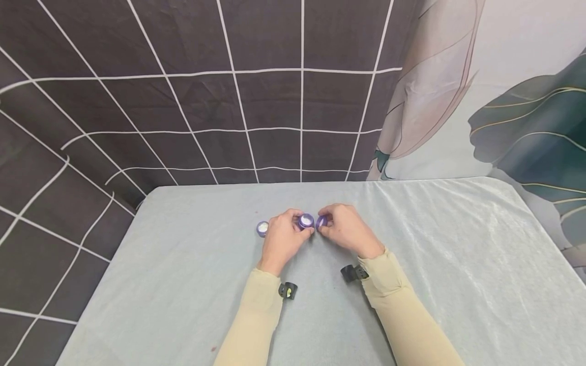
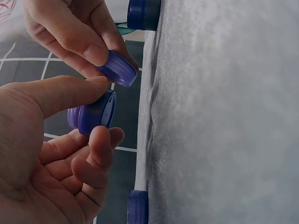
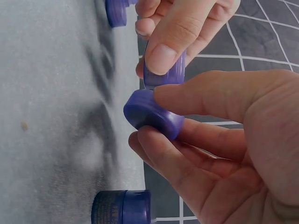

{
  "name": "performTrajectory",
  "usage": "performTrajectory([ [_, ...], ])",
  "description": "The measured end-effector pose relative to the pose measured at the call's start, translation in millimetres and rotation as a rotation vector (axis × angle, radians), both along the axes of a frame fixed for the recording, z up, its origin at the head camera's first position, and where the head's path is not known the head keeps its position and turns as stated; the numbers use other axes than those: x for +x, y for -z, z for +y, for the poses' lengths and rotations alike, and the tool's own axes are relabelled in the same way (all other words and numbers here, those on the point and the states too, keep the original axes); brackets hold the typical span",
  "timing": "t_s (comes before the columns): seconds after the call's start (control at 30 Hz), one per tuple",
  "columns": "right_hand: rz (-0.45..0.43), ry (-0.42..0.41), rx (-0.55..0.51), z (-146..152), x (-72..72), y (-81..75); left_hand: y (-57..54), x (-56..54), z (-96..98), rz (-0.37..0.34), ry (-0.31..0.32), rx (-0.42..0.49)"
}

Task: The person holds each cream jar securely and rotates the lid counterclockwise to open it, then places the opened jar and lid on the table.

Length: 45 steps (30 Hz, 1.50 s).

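Observation:
My left hand [image 1: 285, 236] pinches a small purple jar [image 2: 96, 114] between thumb and fingers, its whitish round top [image 1: 306, 220] facing up in the head view. Close on its right, the right hand [image 1: 345, 227] grips a shallow purple lid [image 3: 154, 114] by its edge. The lid [image 2: 119, 69] is tilted, its rim right beside the jar's in the left wrist view. A second purple jar [image 1: 262, 229] with a whitish top stands just left of my left hand. Another purple jar [image 3: 121, 207] stands near the right hand, hidden behind it in the head view.
The jars stand on a table with a pale grey-blue cloth [image 1: 183, 284]. Behind and to the left hangs a dark cloth with white grid lines [image 1: 270, 96]; a leaf-patterned curtain [image 1: 439, 101] hangs at the right. A black wrist camera [image 1: 288, 291] sits by the left sleeve.

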State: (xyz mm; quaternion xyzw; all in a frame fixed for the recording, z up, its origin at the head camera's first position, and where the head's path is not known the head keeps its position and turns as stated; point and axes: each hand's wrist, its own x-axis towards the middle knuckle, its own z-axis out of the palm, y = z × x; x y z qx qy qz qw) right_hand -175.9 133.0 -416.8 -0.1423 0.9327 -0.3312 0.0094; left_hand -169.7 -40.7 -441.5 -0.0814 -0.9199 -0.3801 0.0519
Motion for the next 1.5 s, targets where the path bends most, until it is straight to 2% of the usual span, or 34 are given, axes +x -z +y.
performTrajectory([
  [0.43, -0.028, -0.025, -0.006, -2, 0.0, 3.3, -0.2, 2.1, 0.2, 0.032, 0.002, -0.001],
  [0.63, -0.011, -0.032, -0.005, -2, -0.7, 4.7, 0.1, 1.8, 0.0, 0.044, 0.004, -0.009],
  [1.0, -0.018, -0.039, -0.015, -3, -0.8, 8.8, 1.2, 1.6, 0.7, 0.017, 0.001, -0.036],
  [1.5, -0.002, -0.060, 0.005, -2, -1.2, 11.4, 3.4, 1.1, 1.0, 0.028, -0.008, -0.058],
])
